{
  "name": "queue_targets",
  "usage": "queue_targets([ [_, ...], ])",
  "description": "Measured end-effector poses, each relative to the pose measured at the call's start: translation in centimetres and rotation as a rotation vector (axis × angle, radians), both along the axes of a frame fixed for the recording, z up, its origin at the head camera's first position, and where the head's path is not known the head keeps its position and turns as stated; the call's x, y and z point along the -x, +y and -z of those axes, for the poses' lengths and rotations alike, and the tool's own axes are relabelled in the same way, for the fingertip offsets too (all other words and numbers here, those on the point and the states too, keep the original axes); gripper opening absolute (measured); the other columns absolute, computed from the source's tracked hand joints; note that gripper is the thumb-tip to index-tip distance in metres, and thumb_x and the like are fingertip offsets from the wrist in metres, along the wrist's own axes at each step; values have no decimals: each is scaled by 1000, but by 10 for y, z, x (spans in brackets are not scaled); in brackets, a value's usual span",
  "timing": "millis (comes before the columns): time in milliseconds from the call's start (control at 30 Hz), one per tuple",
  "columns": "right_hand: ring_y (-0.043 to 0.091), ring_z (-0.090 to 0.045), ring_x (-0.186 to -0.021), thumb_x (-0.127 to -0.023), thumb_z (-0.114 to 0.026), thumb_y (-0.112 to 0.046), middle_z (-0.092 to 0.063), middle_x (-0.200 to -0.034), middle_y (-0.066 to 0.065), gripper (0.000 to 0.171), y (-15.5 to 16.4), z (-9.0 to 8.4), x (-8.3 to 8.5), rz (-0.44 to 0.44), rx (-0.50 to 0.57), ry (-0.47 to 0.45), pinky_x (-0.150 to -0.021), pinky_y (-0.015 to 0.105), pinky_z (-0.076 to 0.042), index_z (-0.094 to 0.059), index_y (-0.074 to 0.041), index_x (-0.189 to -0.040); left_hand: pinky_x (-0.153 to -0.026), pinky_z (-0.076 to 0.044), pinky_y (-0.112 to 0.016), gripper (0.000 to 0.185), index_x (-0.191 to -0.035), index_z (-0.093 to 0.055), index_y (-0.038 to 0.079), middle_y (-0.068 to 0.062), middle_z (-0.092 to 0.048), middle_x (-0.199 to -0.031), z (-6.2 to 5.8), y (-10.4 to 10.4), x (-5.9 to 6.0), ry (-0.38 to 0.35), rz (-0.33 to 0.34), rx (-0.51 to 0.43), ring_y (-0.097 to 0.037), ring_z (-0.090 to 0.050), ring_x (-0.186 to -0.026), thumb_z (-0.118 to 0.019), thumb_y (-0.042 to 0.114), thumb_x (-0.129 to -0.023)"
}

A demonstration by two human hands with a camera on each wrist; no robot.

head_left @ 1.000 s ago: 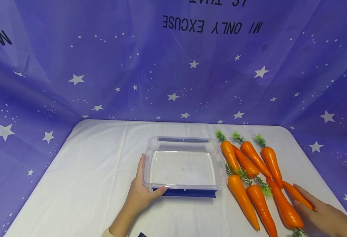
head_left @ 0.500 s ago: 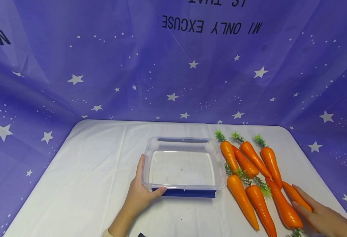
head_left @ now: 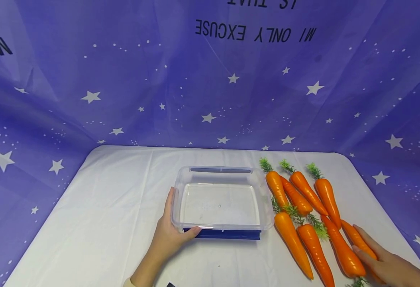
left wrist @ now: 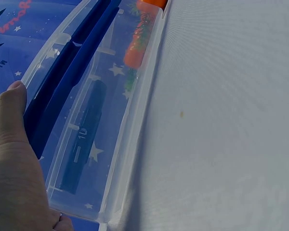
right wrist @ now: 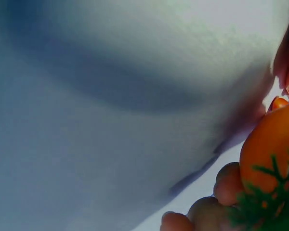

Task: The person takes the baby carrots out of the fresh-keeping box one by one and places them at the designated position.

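Note:
A clear plastic box [head_left: 220, 169] stands on a dark blue lid [head_left: 224, 234] on the white table. My left hand [head_left: 172, 231] grips its near-left corner, thumb on the front rim and fingers along the left wall. The left wrist view shows that hand [left wrist: 12, 163] against the box [left wrist: 111, 125]. Several orange carrots [head_left: 296, 239] with green tops lie to the right of the box. My right hand [head_left: 378, 259] lies over the rightmost carrot [head_left: 355, 237], finger and thumb on either side of it. In the right wrist view, curled fingertips [right wrist: 229, 185] sit beside the carrot [right wrist: 269, 149].
A white cloth [head_left: 116, 207] covers the table, with bare room to the left of the box. A purple star-printed backdrop [head_left: 210, 91] closes in the back and both sides. The carrots reach close to the table's right edge.
My right hand has sunk slightly lower and closer onto the rightmost carrot. The left hand, the box and the other carrots have not moved.

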State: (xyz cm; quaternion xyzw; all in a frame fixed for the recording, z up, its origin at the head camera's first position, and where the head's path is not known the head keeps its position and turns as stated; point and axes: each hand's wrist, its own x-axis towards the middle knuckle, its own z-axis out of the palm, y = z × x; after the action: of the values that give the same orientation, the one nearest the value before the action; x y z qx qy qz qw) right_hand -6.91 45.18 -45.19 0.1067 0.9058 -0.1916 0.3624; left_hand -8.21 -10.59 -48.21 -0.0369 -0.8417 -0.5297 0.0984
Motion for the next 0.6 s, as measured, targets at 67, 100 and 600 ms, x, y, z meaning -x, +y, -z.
queue_targets([
  [67, 52, -55, -92, -90, -24, -71, -14, -139, 44, 93, 2, 3, -1, 20, 27, -18, -54, 54, -49, 21, -11, -146, -100, -41, -53, 124, -153, -7, 28, -10, -42, -147, 0, 0, 0, -2, -1, 1, -30, -51, -124, -87, 44, -60],
  [100, 49, -56, -90, -90, -24, -71, -15, -139, 44, 93, 3, 4, -1, 34, 35, -26, -54, 53, -50, 22, -11, -146, -100, -41, -53, 123, -153, -6, 30, -10, -41, -147, 0, 0, 0, -5, -1, 1, -30, -51, -125, -86, 44, -60],
  [600, 40, -59, -83, -89, -14, -74, -50, -116, 38, 93, 3, 4, -2, -61, -87, -24, -54, 56, -49, 22, -10, -145, -101, -41, -52, 123, -151, -5, 36, -11, -42, -146, 0, 1, 0, -13, -21, 15, -31, -50, -125, -86, 46, -59],
])
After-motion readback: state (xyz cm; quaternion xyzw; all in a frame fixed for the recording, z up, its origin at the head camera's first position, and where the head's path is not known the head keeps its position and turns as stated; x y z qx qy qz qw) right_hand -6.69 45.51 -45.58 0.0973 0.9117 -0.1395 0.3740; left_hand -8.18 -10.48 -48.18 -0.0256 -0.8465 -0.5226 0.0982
